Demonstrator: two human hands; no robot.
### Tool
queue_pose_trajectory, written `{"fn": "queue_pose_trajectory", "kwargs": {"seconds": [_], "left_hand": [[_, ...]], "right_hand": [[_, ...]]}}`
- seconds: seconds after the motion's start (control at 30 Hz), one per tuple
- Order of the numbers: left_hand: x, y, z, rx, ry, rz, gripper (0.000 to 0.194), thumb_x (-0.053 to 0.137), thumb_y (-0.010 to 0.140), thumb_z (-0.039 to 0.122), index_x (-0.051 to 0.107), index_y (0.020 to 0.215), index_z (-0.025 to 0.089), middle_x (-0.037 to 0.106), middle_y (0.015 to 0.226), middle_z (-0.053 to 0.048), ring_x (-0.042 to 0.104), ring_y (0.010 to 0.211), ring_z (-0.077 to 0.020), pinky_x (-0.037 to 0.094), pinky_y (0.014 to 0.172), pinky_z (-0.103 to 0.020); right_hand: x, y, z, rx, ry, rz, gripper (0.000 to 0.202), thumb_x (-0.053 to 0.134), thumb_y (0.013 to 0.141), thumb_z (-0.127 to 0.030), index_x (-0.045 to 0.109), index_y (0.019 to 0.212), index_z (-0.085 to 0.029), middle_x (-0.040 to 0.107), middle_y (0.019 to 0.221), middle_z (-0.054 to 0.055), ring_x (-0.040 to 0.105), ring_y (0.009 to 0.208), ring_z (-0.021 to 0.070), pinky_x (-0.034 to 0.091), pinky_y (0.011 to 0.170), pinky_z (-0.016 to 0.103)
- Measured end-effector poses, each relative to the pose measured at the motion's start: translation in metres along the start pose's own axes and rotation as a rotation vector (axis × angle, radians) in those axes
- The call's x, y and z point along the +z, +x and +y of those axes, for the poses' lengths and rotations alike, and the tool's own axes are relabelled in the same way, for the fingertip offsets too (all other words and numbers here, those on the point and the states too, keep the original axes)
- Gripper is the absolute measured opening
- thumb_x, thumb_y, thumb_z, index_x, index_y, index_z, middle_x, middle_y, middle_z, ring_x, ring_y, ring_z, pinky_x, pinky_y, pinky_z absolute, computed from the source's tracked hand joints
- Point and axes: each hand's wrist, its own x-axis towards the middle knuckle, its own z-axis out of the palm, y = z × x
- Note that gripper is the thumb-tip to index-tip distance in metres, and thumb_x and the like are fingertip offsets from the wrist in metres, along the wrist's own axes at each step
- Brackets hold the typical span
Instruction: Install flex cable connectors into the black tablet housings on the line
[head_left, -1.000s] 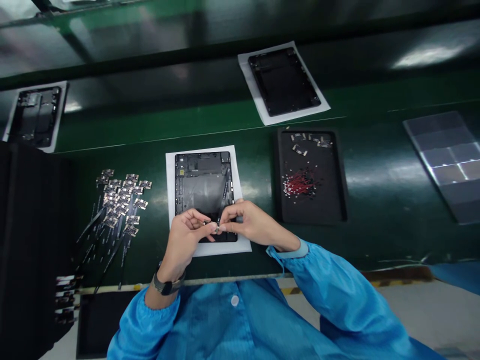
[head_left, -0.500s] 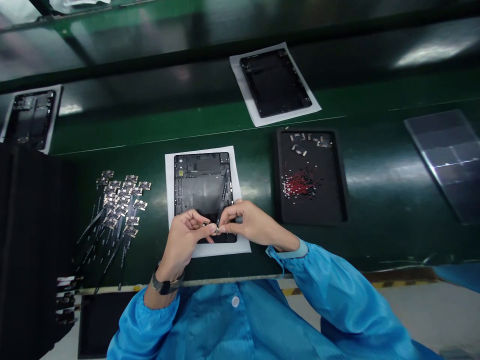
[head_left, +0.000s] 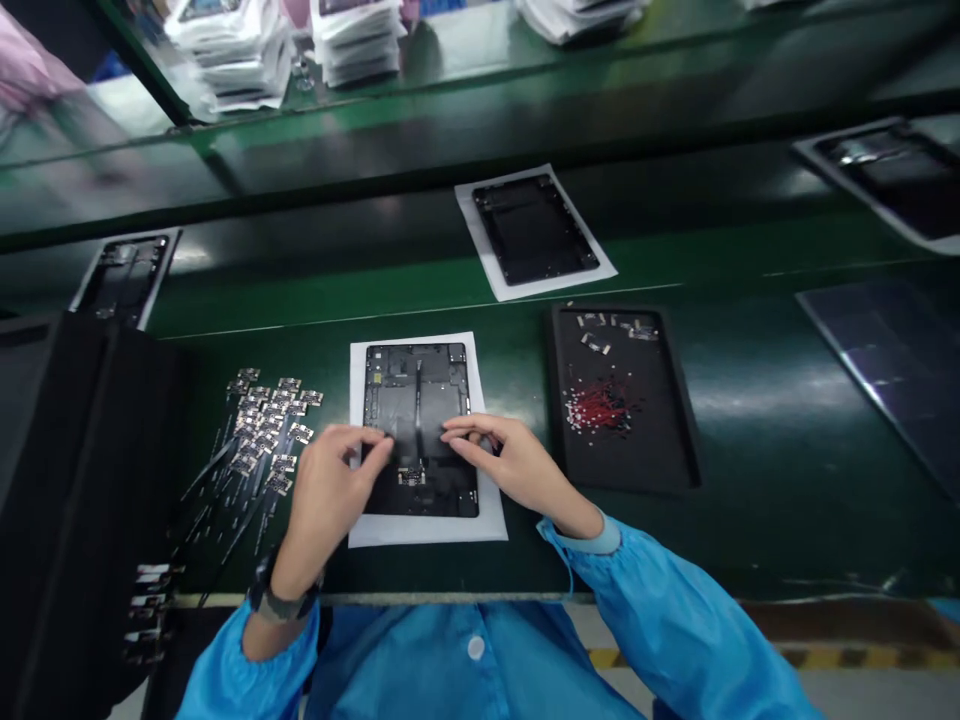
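In front of me a black tablet back housing (head_left: pixel 386 400) lies on a white sheet (head_left: pixel 427 531). A small circuit board (head_left: pixel 412 477) rests in its lower middle, with a black flat flex cable (head_left: pixel 418 405) running up from it. My left hand (head_left: pixel 334 485) is over the housing's left edge, thumb and index tips close together; anything between them is too small to see. Over the right side is my right hand (head_left: pixel 517 460), thumb and fingers apart, holding nothing. Neither hand touches the board.
Several boards with flex cables (head_left: pixel 266 420) are piled on the left, near a black box (head_left: pixel 112 420). On the right, a black tray (head_left: pixel 637 465) holds red wires (head_left: pixel 600 408) and small parts (head_left: pixel 595 343). Another housing (head_left: pixel 536 230) lies behind. A clear panel (head_left: pixel 885 360) is far right.
Both hands have let go of the small board and drawn apart sideways. It now lies in the housing with its cable straightened upward. The camera view has tilted up.
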Motion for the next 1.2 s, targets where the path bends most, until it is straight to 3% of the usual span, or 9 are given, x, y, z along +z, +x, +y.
{"fn": "queue_pose_trajectory", "kwargs": {"seconds": [0.1,0.17,0.3,0.43,0.7,0.8,0.9,1.03,1.2], "left_hand": [[-0.004,0.054,0.0,0.24,0.283,0.139,0.019,0.062,0.085,0.025,0.071,0.1,0.018,0.071,0.107,-0.011,0.058,0.109,-0.0295,0.046,0.096,-0.045],[-0.002,0.096,-0.001,0.281,0.389,0.071,0.026,0.066,0.082,0.021,0.068,0.107,0.016,0.068,0.113,-0.014,0.054,0.114,-0.0319,0.043,0.098,-0.047],[-0.003,0.153,-0.006,0.23,0.378,-0.225,0.004,0.07,0.075,0.017,0.07,0.077,0.014,0.069,0.076,-0.007,0.063,0.083,-0.024,0.047,0.078,-0.035],[-0.013,0.19,-0.008,0.29,0.357,-0.318,0.008,0.071,0.071,0.019,0.068,0.064,0.015,0.064,0.06,0.0,0.058,0.06,-0.0146,0.043,0.06,-0.025],[-0.077,0.333,0.033,0.202,0.541,-0.068,0.017,0.065,0.088,0.028,0.066,0.092,0.012,0.068,0.093,-0.005,0.064,0.086,-0.0182,0.052,0.078,-0.034],[-0.097,0.36,0.043,0.125,0.622,0.012,0.027,0.06,0.093,0.036,0.063,0.107,0.014,0.065,0.108,-0.007,0.064,0.096,-0.0199,0.054,0.085,-0.04],[-0.102,0.37,0.048,0.098,0.675,0.08,0.022,0.063,0.089,0.034,0.067,0.093,0.013,0.068,0.097,-0.01,0.063,0.1,-0.027,0.05,0.088,-0.046],[-0.074,0.36,0.065,0.211,0.689,0.125,0.023,0.061,0.082,0.029,0.067,0.068,0.012,0.068,0.077,-0.017,0.06,0.103,-0.0404,0.041,0.088,-0.051],[0.03,0.296,0.103,0.608,0.638,-0.073,0.026,0.055,0.089,0.037,0.068,0.087,0.016,0.069,0.098,-0.013,0.061,0.098,-0.0265,0.044,0.087,-0.036]], "right_hand": [[0.007,-0.001,0.004,-0.054,-0.087,0.126,0.021,0.057,0.091,-0.029,0.072,0.102,-0.018,0.07,0.075,0.003,0.062,0.069,0.0176,0.048,0.068,0.03],[0.012,-0.002,0.007,-0.105,-0.158,0.183,0.019,0.055,0.091,-0.026,0.072,0.098,-0.018,0.067,0.071,0.003,0.061,0.065,0.0175,0.047,0.066,0.03],[0.013,-0.001,0.009,-0.213,-0.285,0.266,0.018,0.052,0.091,-0.02,0.07,0.092,-0.018,0.067,0.073,0.004,0.059,0.064,0.018,0.046,0.066,0.03],[0.009,0.001,0.01,-0.308,-0.399,0.367,0.019,0.049,0.093,-0.016,0.067,0.089,-0.02,0.069,0.076,0.004,0.062,0.072,0.0203,0.046,0.073,0.033],[0.007,0.002,0.015,-0.388,-0.59,0.473,0.018,0.048,0.093,-0.011,0.063,0.087,-0.019,0.065,0.074,0.004,0.058,0.07,0.0207,0.041,0.07,0.032],[0.006,0.003,0.016,-0.372,-0.607,0.49,0.018,0.047,0.093,-0.01,0.062,0.086,-0.019,0.064,0.073,0.003,0.057,0.069,0.0199,0.041,0.07,0.032],[0.005,0.003,0.016,-0.331,-0.605,0.498,0.019,0.047,0.093,-0.009,0.061,0.086,-0.02,0.064,0.074,0.003,0.057,0.071,0.0197,0.041,0.073,0.033],[0.008,0.003,0.016,-0.316,-0.599,0.502,0.02,0.046,0.092,-0.008,0.06,0.084,-0.02,0.064,0.074,0.003,0.058,0.072,0.0196,0.043,0.078,0.034],[0.003,0.003,0.008,-0.295,-0.611,0.523,0.022,0.044,0.094,-0.011,0.063,0.086,-0.02,0.064,0.073,0.004,0.057,0.071,0.0207,0.044,0.075,0.036]]}}
